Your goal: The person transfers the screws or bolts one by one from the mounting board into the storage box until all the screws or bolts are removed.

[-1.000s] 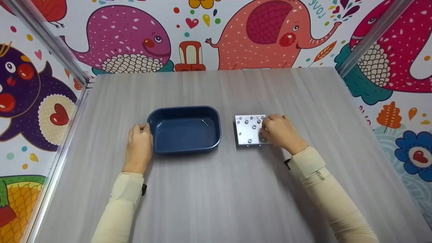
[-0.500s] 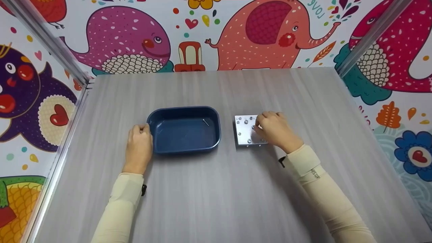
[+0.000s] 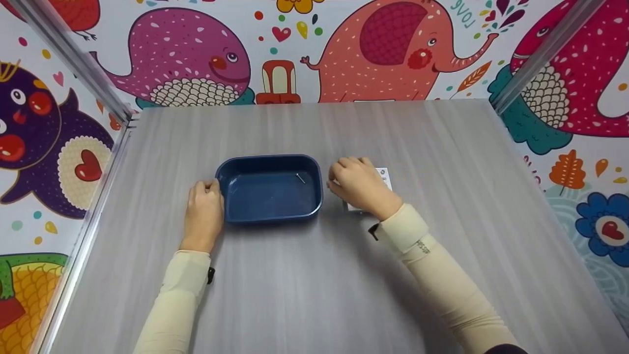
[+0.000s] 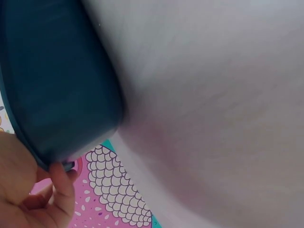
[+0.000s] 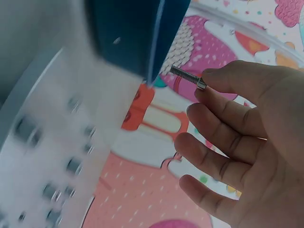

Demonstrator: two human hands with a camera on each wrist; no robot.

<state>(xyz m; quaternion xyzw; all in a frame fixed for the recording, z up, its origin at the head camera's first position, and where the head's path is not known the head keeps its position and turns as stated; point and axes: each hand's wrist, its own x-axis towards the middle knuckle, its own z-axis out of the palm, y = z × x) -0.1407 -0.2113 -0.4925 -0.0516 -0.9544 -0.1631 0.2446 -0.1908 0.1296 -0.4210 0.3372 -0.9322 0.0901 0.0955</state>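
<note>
At the left end of the dark blue plastic basin (image 3: 269, 197), my left hand (image 3: 202, 216) pinches the rim; the left wrist view shows its thumb and fingers (image 4: 62, 187) at that edge. My right hand (image 3: 361, 184) is raised just right of the basin, over the metal block. Between thumb and index finger it holds a small threaded screw (image 5: 186, 76), head in the fingertips and shank pointing outward. The silver metal block (image 3: 384, 174) is mostly hidden under this hand in the head view. Several screws stand in its face (image 5: 42, 156). Another screw (image 3: 300, 178) lies inside the basin.
The grey wood-grain table (image 3: 275, 295) carries the basin and the block. Printed cartoon wall panels (image 3: 275, 44) stand behind and at both sides, with metal frame posts (image 3: 73, 59) at the corners.
My right hand has moved left from the block's right part toward the basin, and the screw now shows in its fingertips. My left hand and the basin have stayed put.
</note>
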